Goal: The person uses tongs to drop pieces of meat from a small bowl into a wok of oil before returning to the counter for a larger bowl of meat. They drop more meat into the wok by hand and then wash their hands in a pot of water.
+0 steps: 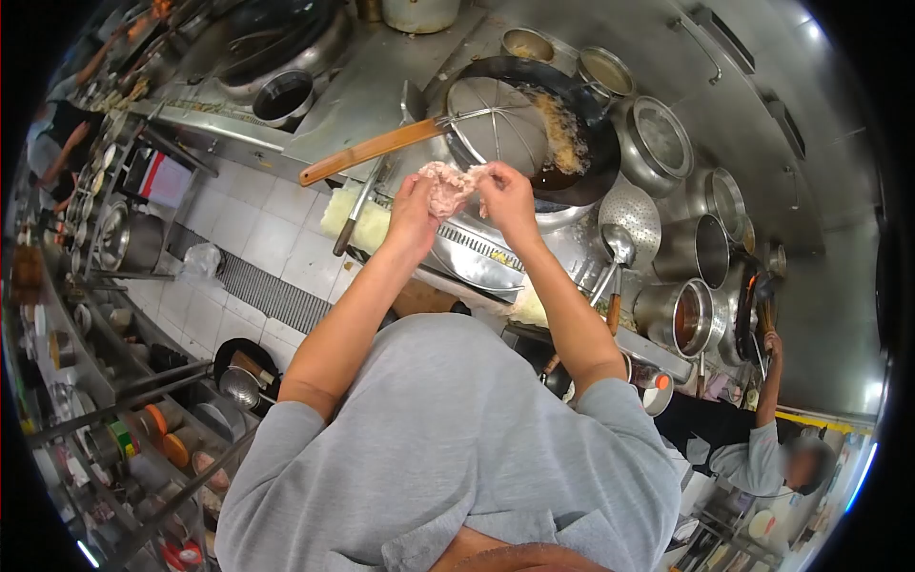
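Observation:
A pale pink, soft lump that looks like raw meat (446, 188) is held up in front of me near the wok's close edge. My left hand (414, 208) is closed around its left side. The fingers of my right hand (508, 196) pinch its right end. Just beyond them a round mesh strainer (496, 129) rests over the black wok (599, 153), its wooden handle (372, 151) reaching out to the left. Bubbling oil with golden froth (560, 133) shows in the wok, to the right of the strainer.
Right of the wok are a perforated skimmer (631, 221), a ladle (620, 244) and several steel pots (694, 250). Another wok (276, 43) sits at the far left. A co-worker (762, 458) reaches toward the pots at the right. Shelves (124, 381) with containers line the left.

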The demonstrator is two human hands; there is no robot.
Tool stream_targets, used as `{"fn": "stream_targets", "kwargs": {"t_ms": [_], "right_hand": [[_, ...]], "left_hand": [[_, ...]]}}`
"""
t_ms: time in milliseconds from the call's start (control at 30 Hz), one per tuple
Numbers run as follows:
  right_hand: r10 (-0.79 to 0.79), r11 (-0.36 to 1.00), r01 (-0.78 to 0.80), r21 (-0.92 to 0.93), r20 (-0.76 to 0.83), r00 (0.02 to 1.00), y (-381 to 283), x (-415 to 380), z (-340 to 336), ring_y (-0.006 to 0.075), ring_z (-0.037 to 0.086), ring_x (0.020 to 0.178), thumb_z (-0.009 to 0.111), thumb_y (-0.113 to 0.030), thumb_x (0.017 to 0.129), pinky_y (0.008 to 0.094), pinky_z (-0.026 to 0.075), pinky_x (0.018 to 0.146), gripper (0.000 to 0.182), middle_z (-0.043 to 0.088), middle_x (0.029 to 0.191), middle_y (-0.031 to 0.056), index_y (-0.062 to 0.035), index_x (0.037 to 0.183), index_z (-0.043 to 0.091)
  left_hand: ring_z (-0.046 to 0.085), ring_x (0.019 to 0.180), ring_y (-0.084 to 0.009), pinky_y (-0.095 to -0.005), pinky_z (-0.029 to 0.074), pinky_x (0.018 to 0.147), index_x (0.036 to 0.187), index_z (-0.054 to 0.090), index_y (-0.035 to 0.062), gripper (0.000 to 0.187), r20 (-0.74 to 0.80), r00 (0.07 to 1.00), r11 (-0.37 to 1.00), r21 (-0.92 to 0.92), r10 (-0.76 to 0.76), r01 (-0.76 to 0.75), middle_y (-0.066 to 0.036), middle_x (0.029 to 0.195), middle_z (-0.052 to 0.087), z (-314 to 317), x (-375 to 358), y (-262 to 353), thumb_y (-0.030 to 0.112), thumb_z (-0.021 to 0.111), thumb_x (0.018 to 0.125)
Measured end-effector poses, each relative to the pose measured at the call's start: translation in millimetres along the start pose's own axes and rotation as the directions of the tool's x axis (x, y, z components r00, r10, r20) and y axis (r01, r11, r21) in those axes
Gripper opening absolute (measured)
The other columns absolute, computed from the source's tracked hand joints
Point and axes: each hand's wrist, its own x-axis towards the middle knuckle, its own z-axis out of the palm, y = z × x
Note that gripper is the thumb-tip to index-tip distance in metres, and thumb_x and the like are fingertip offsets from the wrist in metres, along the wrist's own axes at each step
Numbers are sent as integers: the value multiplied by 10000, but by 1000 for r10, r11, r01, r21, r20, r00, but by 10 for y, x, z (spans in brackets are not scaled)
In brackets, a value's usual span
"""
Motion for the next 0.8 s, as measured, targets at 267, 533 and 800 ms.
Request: {"fn": "stream_targets", "kwargs": {"t_ms": [267, 533, 800], "right_hand": [[137, 742, -150, 653, 72, 988, -106, -138, -323, 106, 544, 642, 527, -128, 972, 266, 466, 551, 169, 627, 817, 39, -2, 949, 637], [-501, 742, 479, -469, 87, 861, -261, -214, -402, 279, 609, 806, 603, 8, 825, 356, 481, 692, 144, 601, 892, 140, -6, 947, 676], [-512, 447, 602, -661, 362, 779, -578, -141, -298, 342, 593, 854, 629, 21, 750, 436, 483, 725, 161, 552, 849, 168, 9, 909, 656]], "left_hand": [[605, 1087, -282, -484, 548, 892, 1168, 450, 50, 208, 136, 985, 993, -42, -106, 112, -135, 1184, 570, 118, 162, -199, 180, 417, 1009], [622, 1037, -239, -438, 543, 889, 1129, 465, 70, 169, 174, 985, 999, 47, 3, -11, -116, 1143, 585, 245, 151, -234, 180, 448, 1003], [630, 968, -188, -349, 538, 798, 1121, 474, 79, 168, 113, 993, 996, 73, 36, -44, -90, 1088, 607, 327, 74, -158, 177, 492, 986]]}}
